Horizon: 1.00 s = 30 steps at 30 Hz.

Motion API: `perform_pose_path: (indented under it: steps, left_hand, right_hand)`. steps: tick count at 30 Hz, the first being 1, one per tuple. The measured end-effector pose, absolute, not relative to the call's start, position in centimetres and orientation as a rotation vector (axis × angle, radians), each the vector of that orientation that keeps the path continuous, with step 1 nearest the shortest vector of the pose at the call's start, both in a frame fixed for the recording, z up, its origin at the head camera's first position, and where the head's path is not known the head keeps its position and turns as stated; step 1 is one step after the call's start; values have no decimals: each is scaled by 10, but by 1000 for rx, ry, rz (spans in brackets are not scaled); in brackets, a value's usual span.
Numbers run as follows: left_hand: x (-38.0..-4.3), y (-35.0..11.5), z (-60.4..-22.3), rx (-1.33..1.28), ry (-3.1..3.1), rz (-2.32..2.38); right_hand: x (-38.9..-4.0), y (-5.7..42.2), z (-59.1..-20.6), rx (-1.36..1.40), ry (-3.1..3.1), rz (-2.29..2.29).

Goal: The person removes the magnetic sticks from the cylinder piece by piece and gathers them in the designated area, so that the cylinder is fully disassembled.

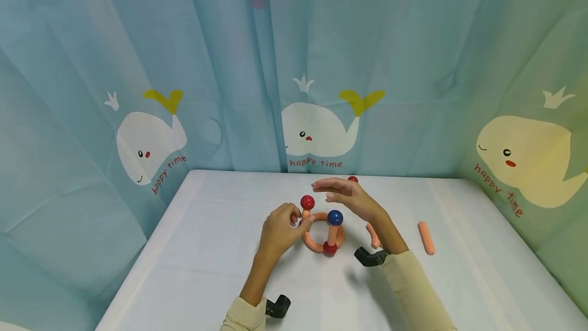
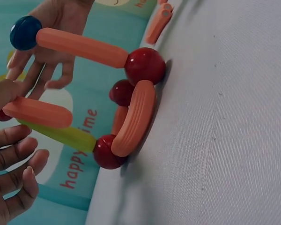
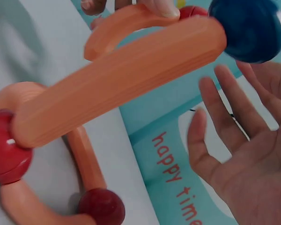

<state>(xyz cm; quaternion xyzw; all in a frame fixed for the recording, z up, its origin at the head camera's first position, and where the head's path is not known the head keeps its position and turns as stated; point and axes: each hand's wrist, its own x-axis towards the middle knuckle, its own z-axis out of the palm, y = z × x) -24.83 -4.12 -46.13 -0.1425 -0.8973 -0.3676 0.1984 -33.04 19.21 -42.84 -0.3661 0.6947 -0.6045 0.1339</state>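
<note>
A ring of curved orange magnetic sticks (image 1: 313, 243) joined by red balls (image 2: 145, 66) lies on the table. From it stand a straight orange stick (image 3: 122, 82) topped by a blue ball (image 1: 335, 217), and a yellow-green stick (image 2: 61, 136) topped by a red ball (image 1: 308, 202). My left hand (image 1: 280, 231) is at that red ball, thumb and index pinching a curved orange stick (image 3: 126, 28) beside it; the fingertip contact is partly hidden. My right hand (image 1: 351, 198) hovers behind the blue ball, fingers extended, holding nothing.
Another curved orange stick (image 1: 373, 235) lies beside my right forearm. Farther right is a straight orange stick (image 1: 426, 238). A red ball (image 1: 352, 179) sits near the table's back edge, partly behind my right hand. A whale-print curtain (image 1: 239, 91) hangs around the white table (image 1: 206, 269).
</note>
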Motion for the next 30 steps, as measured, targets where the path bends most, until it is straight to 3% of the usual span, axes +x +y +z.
perform_pose_path:
  steps: [10, 30]
  left_hand:
    - [-250, -45, -463, -444, -2464, -1118]
    - [-257, -49, -461, -460, -2428, -1373]
  right_hand:
    - [-353, 168, -427, -1239, 1714, -1599]
    - [-345, 162, -432, -1073, 1861, -1690]
